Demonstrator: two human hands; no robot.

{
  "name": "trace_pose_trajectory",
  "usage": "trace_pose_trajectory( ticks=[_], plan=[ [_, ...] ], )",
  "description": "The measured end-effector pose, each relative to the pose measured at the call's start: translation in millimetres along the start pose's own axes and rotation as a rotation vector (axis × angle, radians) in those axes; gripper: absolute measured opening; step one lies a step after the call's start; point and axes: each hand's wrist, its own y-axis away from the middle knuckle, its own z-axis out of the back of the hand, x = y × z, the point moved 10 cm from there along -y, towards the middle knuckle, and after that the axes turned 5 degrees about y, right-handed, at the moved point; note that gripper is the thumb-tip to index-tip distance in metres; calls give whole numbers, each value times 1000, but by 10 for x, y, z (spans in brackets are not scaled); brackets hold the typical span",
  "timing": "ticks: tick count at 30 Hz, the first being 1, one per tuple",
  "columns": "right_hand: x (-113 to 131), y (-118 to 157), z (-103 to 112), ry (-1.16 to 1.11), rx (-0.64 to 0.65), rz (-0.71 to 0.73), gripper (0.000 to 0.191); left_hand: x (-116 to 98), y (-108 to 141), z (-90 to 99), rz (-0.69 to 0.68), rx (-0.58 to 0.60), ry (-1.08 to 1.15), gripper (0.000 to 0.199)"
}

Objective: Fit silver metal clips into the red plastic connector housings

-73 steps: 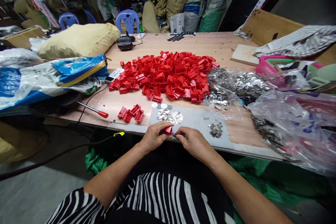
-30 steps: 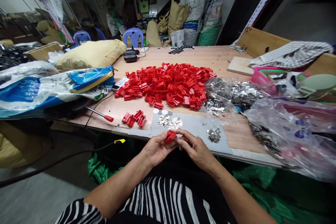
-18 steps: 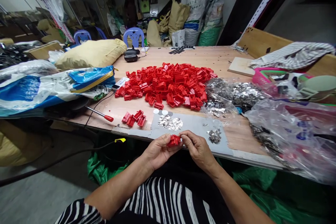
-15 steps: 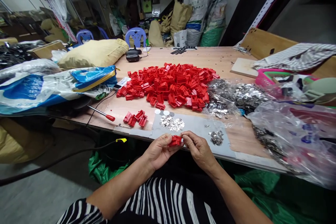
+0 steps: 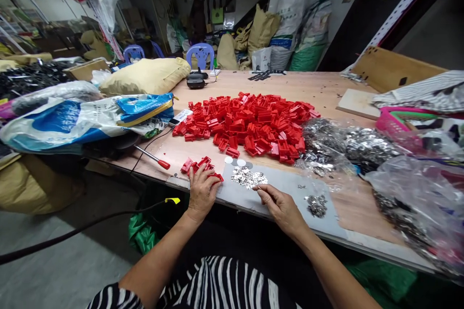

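My left hand [image 5: 202,189] lies over a small cluster of red plastic parts [image 5: 188,164] near the table's front edge, its fingers spread and touching them. A red part shows beside its fingertips; whether it is gripped is unclear. My right hand [image 5: 277,201] has thumb and forefinger pinched at the near right edge of a pile of small silvery metal pieces [image 5: 249,177] on a grey sheet [image 5: 286,188]. What it pinches is too small to name. Another little heap of metal pieces [image 5: 316,205] sits right of that hand. Beyond is a big pile of red parts [image 5: 250,123].
A red-handled lever [image 5: 163,163] juts over the table at the left, near a blue and white sack [image 5: 72,123]. Clear bags of metal pieces [image 5: 369,147] and a pink basket [image 5: 391,123] lie at the right.
My hands have parted. The left moved left from in front of me, where it held a red part, onto the small red cluster; the right moved to the silvery pile. The view shifted slightly.
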Motion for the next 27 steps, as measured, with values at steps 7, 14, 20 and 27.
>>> trace_pose_trajectory(
  ticks=[7,14,20,27],
  plan=[
    [141,-577,-40,264,-51,161,26,175,21,65,27,-58,-44,12],
    [304,-1180,-347,628,80,144,31,207,96,199,64,-135,32,23],
    [370,-1436,-474,713,90,147,29,199,212,283,133,-182,153,21],
    [346,-1455,-360,714,2,140,24,221,299,332,202,-223,229,21]
  ],
)
